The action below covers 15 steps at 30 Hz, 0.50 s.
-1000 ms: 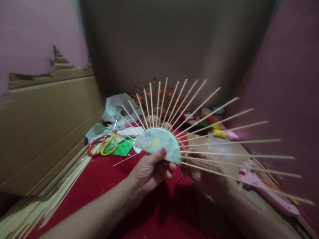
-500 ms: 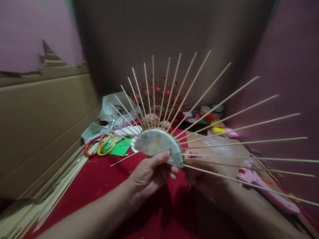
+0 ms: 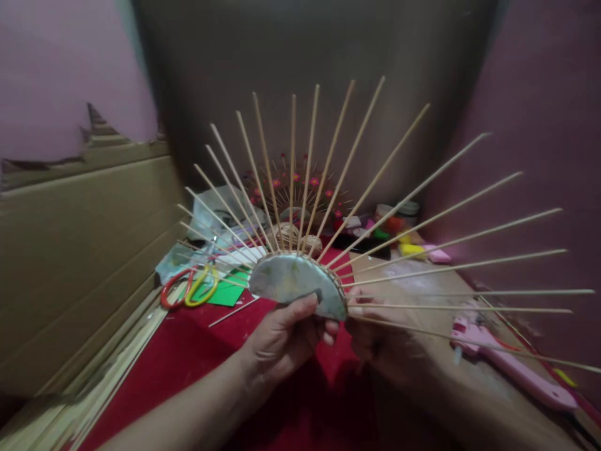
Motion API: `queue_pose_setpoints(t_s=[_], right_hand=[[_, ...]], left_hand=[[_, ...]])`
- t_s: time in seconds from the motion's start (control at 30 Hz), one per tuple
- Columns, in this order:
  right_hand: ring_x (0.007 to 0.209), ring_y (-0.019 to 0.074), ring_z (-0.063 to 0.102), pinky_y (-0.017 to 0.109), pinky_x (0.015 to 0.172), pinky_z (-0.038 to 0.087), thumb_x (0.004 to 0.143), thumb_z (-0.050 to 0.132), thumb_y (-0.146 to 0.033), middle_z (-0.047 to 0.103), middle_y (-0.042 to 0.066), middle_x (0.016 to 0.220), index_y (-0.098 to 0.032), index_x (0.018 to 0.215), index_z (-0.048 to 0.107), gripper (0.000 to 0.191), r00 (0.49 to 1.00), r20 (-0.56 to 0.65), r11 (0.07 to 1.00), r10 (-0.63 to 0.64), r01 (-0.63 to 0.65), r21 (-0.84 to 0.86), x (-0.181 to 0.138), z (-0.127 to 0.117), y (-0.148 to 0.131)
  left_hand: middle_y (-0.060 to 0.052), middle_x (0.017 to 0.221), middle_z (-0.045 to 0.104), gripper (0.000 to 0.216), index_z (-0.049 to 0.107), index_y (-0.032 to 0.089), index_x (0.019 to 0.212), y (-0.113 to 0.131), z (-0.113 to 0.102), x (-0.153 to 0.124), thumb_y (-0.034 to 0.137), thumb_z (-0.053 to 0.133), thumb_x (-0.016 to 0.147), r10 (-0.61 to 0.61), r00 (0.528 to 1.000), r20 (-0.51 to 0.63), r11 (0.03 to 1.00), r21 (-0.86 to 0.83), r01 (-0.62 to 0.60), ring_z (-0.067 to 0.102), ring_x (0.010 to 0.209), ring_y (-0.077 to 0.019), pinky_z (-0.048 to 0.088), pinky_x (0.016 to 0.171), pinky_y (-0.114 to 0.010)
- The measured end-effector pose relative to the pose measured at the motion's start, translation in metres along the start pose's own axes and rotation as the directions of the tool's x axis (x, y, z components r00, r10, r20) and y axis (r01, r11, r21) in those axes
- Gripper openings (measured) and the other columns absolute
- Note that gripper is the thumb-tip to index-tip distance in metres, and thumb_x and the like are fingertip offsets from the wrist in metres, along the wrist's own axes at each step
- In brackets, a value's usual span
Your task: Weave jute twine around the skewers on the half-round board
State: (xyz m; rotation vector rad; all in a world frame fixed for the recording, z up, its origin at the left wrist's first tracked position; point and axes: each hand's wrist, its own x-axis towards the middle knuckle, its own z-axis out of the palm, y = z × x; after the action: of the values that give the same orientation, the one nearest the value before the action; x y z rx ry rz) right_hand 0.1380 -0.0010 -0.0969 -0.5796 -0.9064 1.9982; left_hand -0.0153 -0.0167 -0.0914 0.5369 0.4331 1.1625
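Observation:
My left hand (image 3: 286, 335) grips the lower edge of a half-round disc (image 3: 295, 282) covered in pale patterned paper. Several thin wooden skewers (image 3: 399, 207) fan out from the disc like spokes, pointing up and to the right. My right hand (image 3: 380, 335) sits just right of the disc under the lowest skewers, its fingers curled at the disc's right edge; I cannot make out exactly what they pinch. Both hands hover above a red cloth (image 3: 206, 351).
Red and yellow scissors (image 3: 188, 288) and green paper (image 3: 225, 291) lie to the left. A pink glue gun (image 3: 511, 366) lies on a cardboard sheet (image 3: 422, 282) to the right. A similar skewer fan with pink flowers (image 3: 295, 194) stands at the back. Cardboard walls (image 3: 79, 250) enclose the space.
The skewer fan has tilted upward, so its spokes stand higher and more upright than a second ago. Both hands stayed on the disc.

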Motion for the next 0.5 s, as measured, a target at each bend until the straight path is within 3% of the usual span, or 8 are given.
queue_pose_setpoints(t_s=[0.2,0.4,0.5], right_hand=[[0.038,0.0033,0.01,0.017,0.034,0.01,0.064,0.07,-0.026,0.023,-0.011,0.043,-0.019,0.066,0.045,0.025,0.999,0.027,0.999,0.029,-0.029,-0.022,0.0029,-0.0019,0.0003],[0.038,0.0031,0.01,0.016,0.034,0.012,0.063,0.07,-0.024,0.023,-0.012,0.041,-0.018,0.072,0.049,0.023,0.987,0.072,0.99,0.142,-0.143,0.01,0.0053,-0.0058,0.0016],[0.039,0.003,0.009,0.015,0.034,0.011,0.06,0.072,-0.024,0.021,-0.013,0.04,-0.017,0.074,0.05,0.027,0.99,0.062,0.991,0.128,-0.13,0.031,0.0074,-0.0078,0.0047]], left_hand=[[-0.007,0.065,0.065,0.017,0.063,0.006,0.079,0.0015,-0.0026,0.0012,0.018,0.069,0.068,0.021,1.0,0.002,1.0,0.017,-0.021,0.06,0.052,-0.0131,0.047,0.044,-0.019],[-0.008,0.063,0.064,0.02,0.064,0.004,0.077,0.0018,-0.0037,0.0002,0.019,0.07,0.066,-0.01,1.0,-0.024,0.999,0.036,0.011,0.059,0.05,-0.0132,0.047,0.043,-0.02],[-0.007,0.063,0.065,0.017,0.064,0.005,0.076,0.0011,-0.0042,0.0,0.018,0.069,0.067,0.001,0.999,-0.053,0.999,0.034,0.001,0.059,0.05,-0.0128,0.047,0.043,-0.02]])
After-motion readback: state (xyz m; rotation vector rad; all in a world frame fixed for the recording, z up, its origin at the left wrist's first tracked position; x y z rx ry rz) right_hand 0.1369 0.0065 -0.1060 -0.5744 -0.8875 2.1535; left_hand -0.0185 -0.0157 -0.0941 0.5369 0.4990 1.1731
